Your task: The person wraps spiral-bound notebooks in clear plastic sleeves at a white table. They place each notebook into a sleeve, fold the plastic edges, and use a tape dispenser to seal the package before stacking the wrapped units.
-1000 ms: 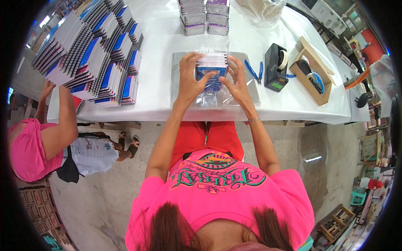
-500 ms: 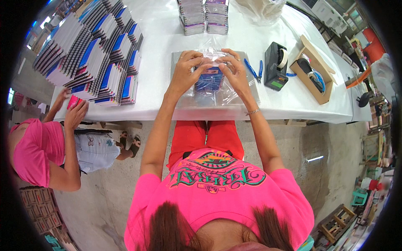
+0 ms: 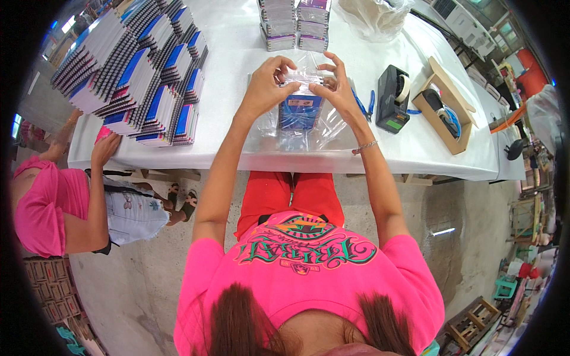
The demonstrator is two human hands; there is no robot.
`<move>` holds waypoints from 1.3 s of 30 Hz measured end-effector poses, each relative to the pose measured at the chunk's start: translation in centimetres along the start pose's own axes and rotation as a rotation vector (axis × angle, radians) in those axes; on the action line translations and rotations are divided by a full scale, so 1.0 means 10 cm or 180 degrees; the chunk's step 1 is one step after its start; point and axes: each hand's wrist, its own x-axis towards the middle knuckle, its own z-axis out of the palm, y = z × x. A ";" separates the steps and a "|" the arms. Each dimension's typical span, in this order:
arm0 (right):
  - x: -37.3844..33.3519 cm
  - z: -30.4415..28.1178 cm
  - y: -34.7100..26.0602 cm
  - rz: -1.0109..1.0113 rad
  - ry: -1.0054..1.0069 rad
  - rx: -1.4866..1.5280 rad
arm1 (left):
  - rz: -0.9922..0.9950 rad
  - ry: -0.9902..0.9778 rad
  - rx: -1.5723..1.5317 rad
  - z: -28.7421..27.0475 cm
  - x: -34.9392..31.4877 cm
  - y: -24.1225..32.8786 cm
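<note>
A small notebook (image 3: 300,113) with a blue cover lies on the table in front of me inside a clear plastic bag (image 3: 270,133). At its far end, my left hand (image 3: 270,83) bends its thumb and fingers over the left corner and pinches the plastic. My right hand (image 3: 337,89) does the same at the right corner, its index finger arched higher. Both thumbs point inward over the notebook's far edge. Glare on the film and the curled fingers partly hide what lies between them.
Tall stacks of spiral notebooks (image 3: 127,77) stand at left, near a co-worker (image 3: 56,204) in pink. Smaller notebook stacks (image 3: 279,26) are beyond my hands. To the right are blue-handled nippers (image 3: 363,107), a black tape dispenser (image 3: 392,98) and an open cardboard box (image 3: 460,139).
My hands have shifted slightly away from me and the fingers have lifted and spread a little, showing more of the notebook's cover. The co-worker's hands have moved by the stacks.
</note>
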 end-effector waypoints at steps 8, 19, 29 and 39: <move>0.16 -0.12 0.06 0.0421 -0.0871 0.0067 | -0.1103 -0.0809 -0.1678 0.01 0.15 -0.29; -0.07 -0.10 -0.01 -0.0316 -0.0813 -0.0911 | -0.0492 -0.0245 -0.1489 0.16 0.04 -0.20; -0.33 0.15 0.05 -0.1439 0.0416 -0.2175 | 0.1095 -0.0117 0.0087 0.08 -0.19 0.03; -0.87 -1.85 0.58 0.1145 0.2425 -0.1856 | 0.1693 0.0299 0.0536 0.17 -0.31 -0.06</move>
